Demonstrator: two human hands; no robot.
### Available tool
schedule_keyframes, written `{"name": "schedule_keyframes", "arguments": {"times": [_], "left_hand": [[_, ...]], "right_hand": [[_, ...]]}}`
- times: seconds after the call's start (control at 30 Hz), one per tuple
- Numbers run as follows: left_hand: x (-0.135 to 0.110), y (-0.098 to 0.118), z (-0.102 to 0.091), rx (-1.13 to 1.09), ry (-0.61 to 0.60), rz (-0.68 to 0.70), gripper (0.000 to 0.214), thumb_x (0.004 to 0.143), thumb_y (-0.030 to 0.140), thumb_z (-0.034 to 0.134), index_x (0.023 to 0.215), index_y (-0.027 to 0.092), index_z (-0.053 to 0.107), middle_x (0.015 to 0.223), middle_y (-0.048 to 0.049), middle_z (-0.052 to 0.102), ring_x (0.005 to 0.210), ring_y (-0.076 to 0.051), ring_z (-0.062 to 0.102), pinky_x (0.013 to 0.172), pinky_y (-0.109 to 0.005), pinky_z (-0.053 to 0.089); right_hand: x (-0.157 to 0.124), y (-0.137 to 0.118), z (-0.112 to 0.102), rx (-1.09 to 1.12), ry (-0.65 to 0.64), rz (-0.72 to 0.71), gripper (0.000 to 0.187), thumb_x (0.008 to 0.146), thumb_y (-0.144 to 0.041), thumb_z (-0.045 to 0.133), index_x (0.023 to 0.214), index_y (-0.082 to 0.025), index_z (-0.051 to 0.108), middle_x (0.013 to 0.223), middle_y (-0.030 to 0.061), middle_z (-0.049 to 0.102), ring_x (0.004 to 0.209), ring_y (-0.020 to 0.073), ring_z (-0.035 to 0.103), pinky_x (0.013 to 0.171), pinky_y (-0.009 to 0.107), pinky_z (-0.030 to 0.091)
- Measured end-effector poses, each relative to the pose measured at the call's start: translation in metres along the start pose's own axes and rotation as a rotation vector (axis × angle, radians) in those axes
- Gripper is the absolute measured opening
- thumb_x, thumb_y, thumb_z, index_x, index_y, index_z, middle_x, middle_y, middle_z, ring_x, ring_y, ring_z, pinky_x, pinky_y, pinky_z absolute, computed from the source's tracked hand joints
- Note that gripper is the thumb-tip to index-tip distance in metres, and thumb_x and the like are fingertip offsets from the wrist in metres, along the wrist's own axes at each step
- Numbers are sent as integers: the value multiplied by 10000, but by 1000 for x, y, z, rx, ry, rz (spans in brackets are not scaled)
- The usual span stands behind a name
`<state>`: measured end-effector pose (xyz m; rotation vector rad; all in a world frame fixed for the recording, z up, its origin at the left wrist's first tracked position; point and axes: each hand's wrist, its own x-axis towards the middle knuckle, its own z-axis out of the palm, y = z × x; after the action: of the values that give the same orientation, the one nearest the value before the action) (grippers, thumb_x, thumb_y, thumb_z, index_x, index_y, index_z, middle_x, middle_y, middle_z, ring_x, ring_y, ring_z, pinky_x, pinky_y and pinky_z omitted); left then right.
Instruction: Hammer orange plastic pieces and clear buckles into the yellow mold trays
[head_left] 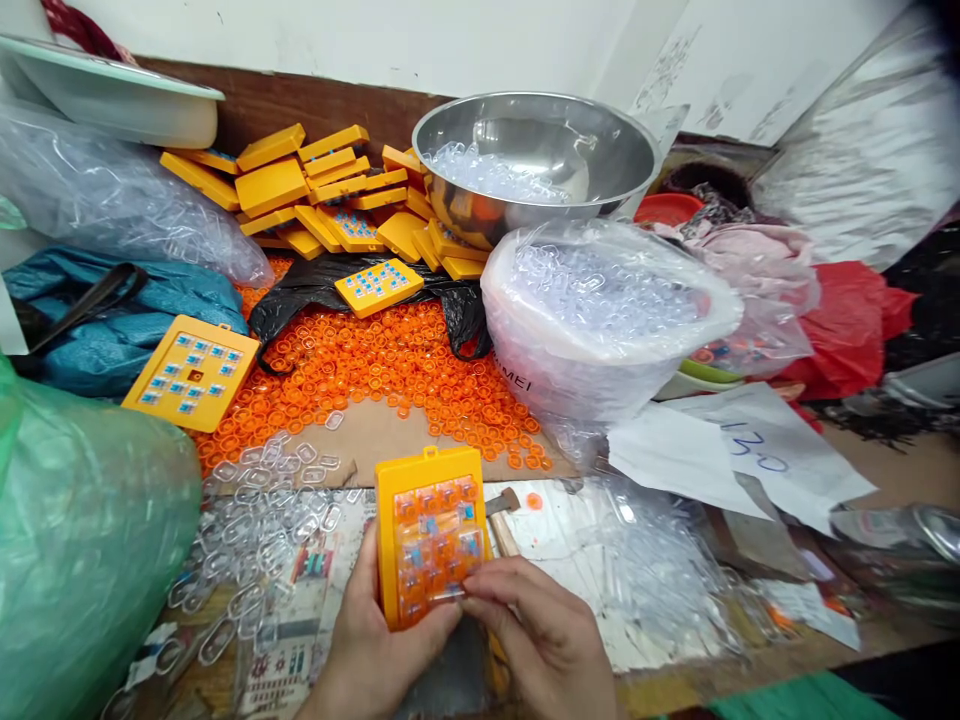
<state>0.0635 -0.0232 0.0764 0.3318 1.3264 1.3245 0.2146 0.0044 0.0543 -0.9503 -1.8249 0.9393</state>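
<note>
My left hand is wrapped around the lower left of a yellow plastic case, its thumb across the bottom edge. The case is tilted towards me and has a small loop at its top. Orange and blue pieces under clear squares form a grid on its face. At the lower right of this grid, my right hand has its thumb and forefinger pinched together against the clear part. Whatever is between those fingertips is too small to make out. Loose clear plastic oval pieces lie to the left of the case.
Behind the case spreads a heap of orange rings. Stacked yellow cases stand by the wall, near a steel bowl and a white bag of clear pieces. A green bag bulges at left; paper sheets lie at right.
</note>
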Motion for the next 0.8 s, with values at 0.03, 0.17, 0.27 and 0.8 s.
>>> {"name": "schedule_keyframes", "arguments": {"times": [0.03, 0.17, 0.27, 0.8], "left_hand": [[0, 0, 0, 4, 6, 2, 600, 519, 221, 898, 1038, 173, 600, 895, -90, 761, 847, -286, 729, 787, -345, 583], [-2, -2, -3, -1, 40, 6, 643, 520, 247, 910, 1080, 167, 604, 926, -105, 766, 841, -296, 734, 781, -352, 588], [-4, -5, -5, -10, 59, 17, 709, 516, 265, 916, 1140, 165, 595, 970, -124, 765, 868, -308, 733, 791, -354, 587], [-3, -39, -61, 191, -138, -103, 905, 665, 512, 814, 1428, 243, 408, 1335, -167, 614, 958, -299, 712, 698, -357, 596]], "right_hand": [[-1, 0, 1, -39, 13, -6, 214, 859, -85, 628, 963, -267, 675, 851, 0, 704, 798, 132, 691, 706, 202, 573], [-9, 3, 8, -170, 288, 60, 219, 759, -168, 771, 883, -255, 612, 911, 15, 660, 678, 113, 623, 607, 191, 549], [-14, 10, 14, 117, 323, 344, 469, 719, -384, 818, 1114, -261, 598, 1141, 90, 657, 886, 184, 684, 749, 283, 593], [-23, 11, 7, 251, -273, 747, 546, 820, -578, 637, 1218, -205, 639, 867, 66, 741, 745, 223, 713, 710, 349, 587]]}}
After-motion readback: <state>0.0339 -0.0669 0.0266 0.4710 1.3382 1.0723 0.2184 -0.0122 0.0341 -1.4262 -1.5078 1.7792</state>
